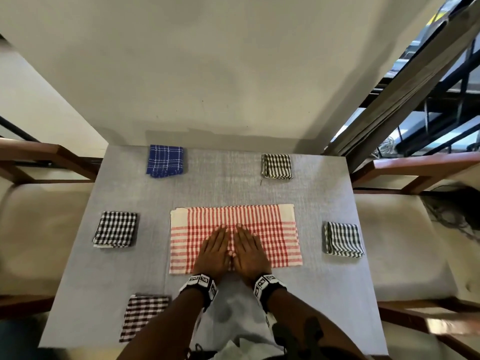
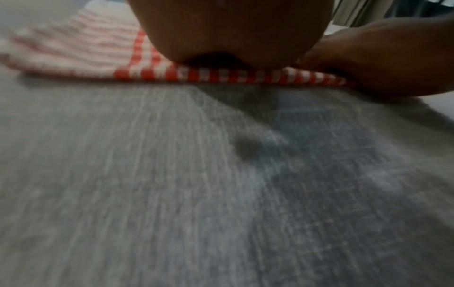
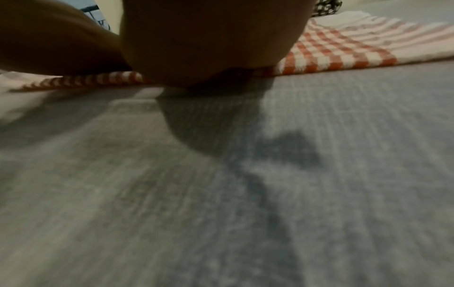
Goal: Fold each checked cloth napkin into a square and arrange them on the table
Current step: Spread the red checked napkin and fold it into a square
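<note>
At six o'clock on the grey surface [image 1: 324, 294], my hands, left hand [image 1: 214, 252] and right hand [image 1: 250, 252], lie flat, fingers straight, side by side, pressing the red-and-white checked cloth napkin [image 1: 270, 229].

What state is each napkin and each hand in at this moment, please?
Red napkin: half-folded rectangle, flat at the centre.
Blue napkin: folded square.
Striped napkins: folded squares.
Black checked napkin: folded square.
Dark red napkin: folded square.
Left hand: flat, pressing the red napkin.
Right hand: flat, pressing beside it.

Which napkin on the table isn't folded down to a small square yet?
The red checked napkin at the centre, a wide rectangle under both flat hands; the other five are small squares around it.
</note>
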`<move>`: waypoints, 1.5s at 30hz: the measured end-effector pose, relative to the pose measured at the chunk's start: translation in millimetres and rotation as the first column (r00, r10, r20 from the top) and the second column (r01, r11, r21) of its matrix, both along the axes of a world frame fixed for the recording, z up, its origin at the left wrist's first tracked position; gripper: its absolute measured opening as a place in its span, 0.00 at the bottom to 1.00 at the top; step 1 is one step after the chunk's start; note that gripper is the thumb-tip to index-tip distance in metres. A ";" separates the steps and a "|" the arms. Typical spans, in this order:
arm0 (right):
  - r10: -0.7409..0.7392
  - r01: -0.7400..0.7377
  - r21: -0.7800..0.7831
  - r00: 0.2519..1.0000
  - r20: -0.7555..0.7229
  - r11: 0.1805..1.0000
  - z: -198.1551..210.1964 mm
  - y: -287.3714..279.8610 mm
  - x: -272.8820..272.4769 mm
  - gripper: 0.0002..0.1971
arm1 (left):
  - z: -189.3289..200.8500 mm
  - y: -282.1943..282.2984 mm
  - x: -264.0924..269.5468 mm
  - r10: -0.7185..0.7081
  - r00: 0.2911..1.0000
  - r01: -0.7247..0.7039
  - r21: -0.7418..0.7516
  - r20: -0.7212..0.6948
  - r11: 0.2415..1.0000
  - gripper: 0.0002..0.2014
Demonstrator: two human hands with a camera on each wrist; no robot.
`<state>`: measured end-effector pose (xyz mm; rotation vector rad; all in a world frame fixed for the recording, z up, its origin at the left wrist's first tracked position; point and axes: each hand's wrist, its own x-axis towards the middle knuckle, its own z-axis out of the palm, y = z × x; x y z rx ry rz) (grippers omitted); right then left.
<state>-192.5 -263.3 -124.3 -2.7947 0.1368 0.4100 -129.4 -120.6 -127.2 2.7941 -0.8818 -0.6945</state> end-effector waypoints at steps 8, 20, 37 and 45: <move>-0.333 0.335 -0.018 0.940 0.067 0.942 -0.1 -103.2 -28.1 0.34 | -5.1 70.4 15.6 0.389 0.918 -0.385 -0.054 0.083 0.921 0.35; 0.011 -0.025 0.116 0.993 0.120 0.993 20.5 -30.4 34.4 0.35 | 16.1 -4.5 33.4 -0.058 0.991 0.068 -0.083 0.121 0.994 0.31; -0.268 0.270 -0.047 0.962 0.053 0.962 -3.9 -130.2 17.0 0.38 | -4.6 73.8 69.6 0.328 0.937 -0.327 -0.025 0.124 0.945 0.39; -0.079 0.076 0.033 0.990 0.119 0.997 14.5 -60.9 45.2 0.38 | 14.7 10.4 66.8 0.084 0.981 -0.078 -0.037 0.177 0.996 0.34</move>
